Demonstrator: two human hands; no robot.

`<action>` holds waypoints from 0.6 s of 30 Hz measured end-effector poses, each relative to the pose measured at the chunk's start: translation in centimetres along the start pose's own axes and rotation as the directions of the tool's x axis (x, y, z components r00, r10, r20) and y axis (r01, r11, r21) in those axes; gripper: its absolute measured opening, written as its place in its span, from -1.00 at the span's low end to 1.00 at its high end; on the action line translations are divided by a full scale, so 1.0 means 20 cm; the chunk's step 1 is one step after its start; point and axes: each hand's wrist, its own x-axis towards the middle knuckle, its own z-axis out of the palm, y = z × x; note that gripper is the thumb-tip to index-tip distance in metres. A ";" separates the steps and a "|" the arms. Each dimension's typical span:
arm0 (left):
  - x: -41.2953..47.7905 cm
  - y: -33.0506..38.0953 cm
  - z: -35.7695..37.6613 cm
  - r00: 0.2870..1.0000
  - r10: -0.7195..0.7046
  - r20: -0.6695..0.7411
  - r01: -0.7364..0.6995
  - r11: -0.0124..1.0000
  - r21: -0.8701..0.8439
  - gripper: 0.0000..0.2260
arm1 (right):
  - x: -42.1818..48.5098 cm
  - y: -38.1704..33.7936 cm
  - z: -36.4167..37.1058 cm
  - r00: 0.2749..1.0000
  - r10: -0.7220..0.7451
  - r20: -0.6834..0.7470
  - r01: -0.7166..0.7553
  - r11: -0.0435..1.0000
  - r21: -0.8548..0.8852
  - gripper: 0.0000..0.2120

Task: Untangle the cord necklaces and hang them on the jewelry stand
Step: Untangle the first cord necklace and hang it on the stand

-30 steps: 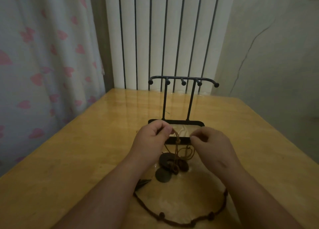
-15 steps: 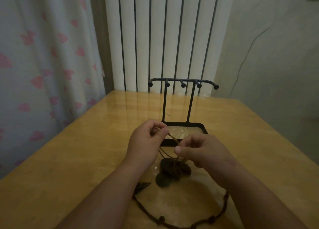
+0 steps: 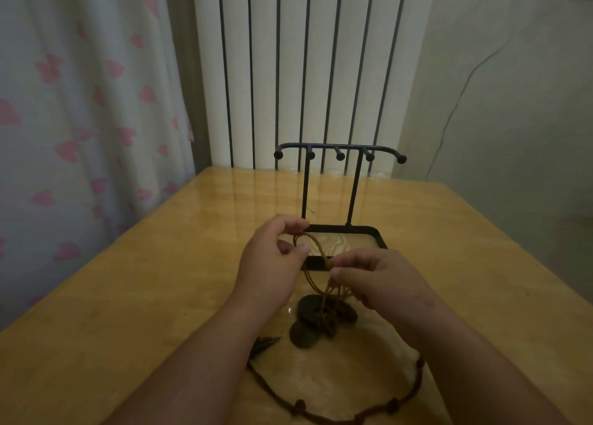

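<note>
A black metal jewelry stand [image 3: 340, 155] with several knobbed hooks rises from a black-rimmed tray base [image 3: 375, 232] on the wooden table. Just in front of it my left hand [image 3: 272, 264] pinches a tan cord loop [image 3: 316, 246], and my right hand [image 3: 378, 280] pinches the same tangle of cords lower down. The cords run down to dark round pendants [image 3: 308, 309] lying on the table. A darker beaded cord necklace [image 3: 417, 379] curves across the table under my forearms, partly hidden by them.
The yellow wooden table [image 3: 128, 296] ends at a white ribbed radiator [image 3: 305, 72] behind the stand. A curtain with pink hearts [image 3: 80, 104] hangs at the left, and a plain wall [image 3: 513, 104] stands at the right.
My hands have drawn apart slightly and lifted the tan cord, opening a loop between them. My right hand moved left and lower on the cords. The pendants stay on the table.
</note>
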 end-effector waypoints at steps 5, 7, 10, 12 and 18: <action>0.00 0.00 -0.01 0.998 0.063 0.014 -0.063 0.998 0.027 -0.75 | 0.00 0.01 0.01 1.000 0.005 -0.004 -0.005 1.000 -0.029 -0.81; -0.01 0.00 -0.01 0.993 0.073 0.088 -0.073 0.997 -0.002 -0.75 | 0.00 0.01 0.01 1.000 0.000 -0.005 0.000 1.000 -0.029 -0.81; -0.03 0.01 -0.01 0.983 0.072 0.170 -0.064 0.997 -0.052 -0.75 | 0.00 0.02 0.00 1.000 -0.008 -0.021 0.007 1.000 -0.007 -0.87; -0.03 0.00 -0.01 0.978 0.085 0.190 -0.074 0.995 -0.064 -0.76 | 0.01 0.03 0.01 0.999 -0.021 -0.043 0.020 1.000 -0.008 -0.91; -0.03 0.01 -0.03 0.976 0.114 0.185 -0.097 0.990 -0.100 -0.77 | 0.02 0.04 0.02 0.994 -0.037 -0.100 0.034 0.999 -0.030 -0.97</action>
